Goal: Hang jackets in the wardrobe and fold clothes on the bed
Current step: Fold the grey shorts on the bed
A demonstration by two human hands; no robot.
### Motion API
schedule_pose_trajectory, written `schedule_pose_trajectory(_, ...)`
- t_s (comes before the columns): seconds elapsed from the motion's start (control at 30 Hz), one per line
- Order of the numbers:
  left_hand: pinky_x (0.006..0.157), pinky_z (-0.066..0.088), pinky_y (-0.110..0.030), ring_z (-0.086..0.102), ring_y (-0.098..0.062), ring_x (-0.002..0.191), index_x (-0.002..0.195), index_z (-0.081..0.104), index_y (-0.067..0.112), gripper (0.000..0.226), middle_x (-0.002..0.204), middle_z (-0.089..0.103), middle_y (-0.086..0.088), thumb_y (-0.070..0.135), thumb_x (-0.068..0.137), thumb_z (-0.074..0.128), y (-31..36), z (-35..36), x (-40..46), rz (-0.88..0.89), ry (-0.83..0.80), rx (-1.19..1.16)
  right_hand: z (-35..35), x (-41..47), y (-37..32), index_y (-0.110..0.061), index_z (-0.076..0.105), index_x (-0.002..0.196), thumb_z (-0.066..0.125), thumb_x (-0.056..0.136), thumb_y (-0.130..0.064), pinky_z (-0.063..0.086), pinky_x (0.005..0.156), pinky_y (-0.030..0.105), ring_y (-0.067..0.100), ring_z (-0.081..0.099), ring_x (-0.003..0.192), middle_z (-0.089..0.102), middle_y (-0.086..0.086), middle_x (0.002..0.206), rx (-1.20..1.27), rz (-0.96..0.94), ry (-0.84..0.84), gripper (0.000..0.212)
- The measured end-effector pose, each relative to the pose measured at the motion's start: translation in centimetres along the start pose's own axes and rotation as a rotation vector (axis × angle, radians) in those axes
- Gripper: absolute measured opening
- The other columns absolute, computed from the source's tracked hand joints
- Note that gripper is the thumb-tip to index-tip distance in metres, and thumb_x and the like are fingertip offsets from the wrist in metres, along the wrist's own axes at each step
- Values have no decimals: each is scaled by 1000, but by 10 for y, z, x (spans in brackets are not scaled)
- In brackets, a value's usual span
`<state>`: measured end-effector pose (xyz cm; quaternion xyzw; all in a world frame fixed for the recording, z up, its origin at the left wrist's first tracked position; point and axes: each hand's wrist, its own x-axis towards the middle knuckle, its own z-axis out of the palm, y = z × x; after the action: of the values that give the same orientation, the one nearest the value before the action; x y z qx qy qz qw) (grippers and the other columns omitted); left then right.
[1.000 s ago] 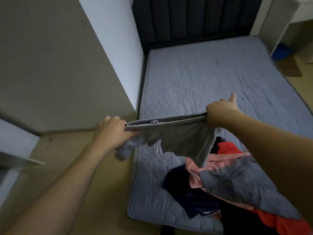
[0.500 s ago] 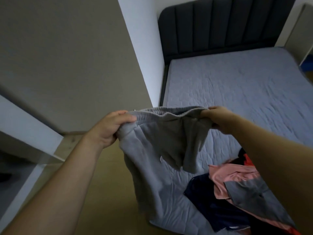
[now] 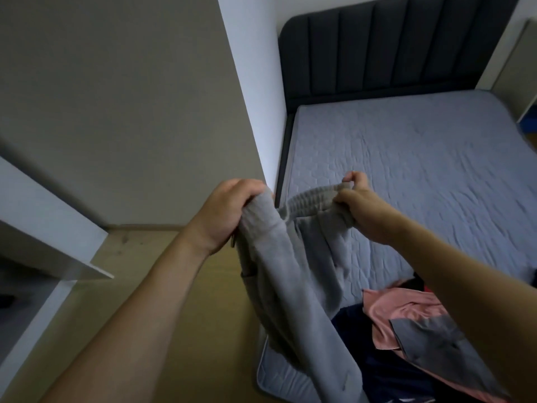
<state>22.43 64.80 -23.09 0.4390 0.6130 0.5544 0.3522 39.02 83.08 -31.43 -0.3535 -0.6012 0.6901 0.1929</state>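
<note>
Grey sweatpants (image 3: pixel 293 274) hang in the air over the bed's near left corner, legs dangling down past the mattress edge. My left hand (image 3: pixel 226 213) grips one side of the bunched fabric at the top. My right hand (image 3: pixel 359 205) pinches the ribbed waistband at its other end. The bed (image 3: pixel 421 158) has a grey-blue quilted cover. A pile of clothes lies at its near end: a pink garment (image 3: pixel 406 312), a grey piece (image 3: pixel 441 347) and a dark navy one (image 3: pixel 383 373).
A dark padded headboard (image 3: pixel 392 48) stands at the far end. A beige wardrobe side (image 3: pixel 116 112) and a white wall edge (image 3: pixel 250 82) rise on the left. A white door edge (image 3: pixel 43 228) juts out low left over the wooden floor (image 3: pixel 180 315).
The sweatpants have dropped from a stretched horizontal hold to hanging full length. My hands came closer together, and the view has swung left and nearer to the wardrobe.
</note>
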Motion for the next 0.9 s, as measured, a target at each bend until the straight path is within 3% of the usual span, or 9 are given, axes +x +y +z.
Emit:
schedule_pose_trajectory(0.1,49,36,-15,46,-5,53,82,61,5,14,61,56,3,11,76,49,-4,-8,-6,-58,-119,61,14,-25,-23,-23,53,89,39,94,6,41,55,29,22,47,67,52,11,82,-118,-233,-127,32)
schedule_pose_trajectory(0.2,62,42,-11,55,2,66,89,64,19,17,73,64,16,9,80,54,-7,-6,-8,15,-144,181,28,-42,-45,-11,60,75,37,91,8,46,62,23,12,53,70,56,4,80,-320,-346,-130,34)
schedule_pose_trajectory(0.3,66,44,-21,53,-7,74,90,56,24,19,81,60,13,8,80,57,-8,-5,-7,72,-60,129,28,-48,-50,-13,58,91,43,85,-15,47,75,28,19,51,89,50,3,99,-446,-368,-199,17)
schedule_pose_trajectory(0.47,58,48,-21,55,-6,70,86,53,35,28,79,60,12,8,80,61,-10,-8,-2,91,-88,62,28,-47,-42,-36,44,126,67,77,-58,40,91,10,-6,41,113,34,-10,125,-630,-446,-252,58)
schedule_pose_trajectory(0.6,66,52,-28,59,-7,76,88,49,41,31,82,63,12,21,77,70,-12,-10,0,79,-44,133,34,-43,-44,-40,57,94,68,84,-35,43,74,3,-13,49,93,45,-16,107,-512,-489,-193,16)
schedule_pose_trajectory(0.67,66,53,-28,63,-4,76,95,48,44,35,85,67,15,41,72,74,-13,-16,-1,-46,-162,346,34,-43,-44,-36,61,93,63,89,-21,47,75,7,-9,55,89,53,-12,104,-356,-462,-220,16)
schedule_pose_trajectory(0.77,98,43,-43,60,-15,109,116,49,41,52,112,66,10,65,72,62,-18,-23,-4,-328,-440,897,32,-44,-42,-25,64,95,55,93,-10,54,77,20,5,64,88,65,-4,98,-152,-378,-218,18)
schedule_pose_trajectory(0.83,103,21,-48,41,-23,125,123,40,43,45,122,59,0,68,86,42,-23,-23,-6,-305,-406,1357,30,-43,-38,-23,64,95,55,94,-12,56,79,26,12,65,89,66,-1,96,-188,-348,-227,14)
schedule_pose_trajectory(0.9,96,13,-48,35,-25,121,120,37,36,38,120,57,-2,62,93,30,-23,-18,-9,-157,-252,1559,23,-40,-32,-27,63,94,58,93,-19,55,77,25,8,64,87,65,-4,94,-307,-373,-217,10)
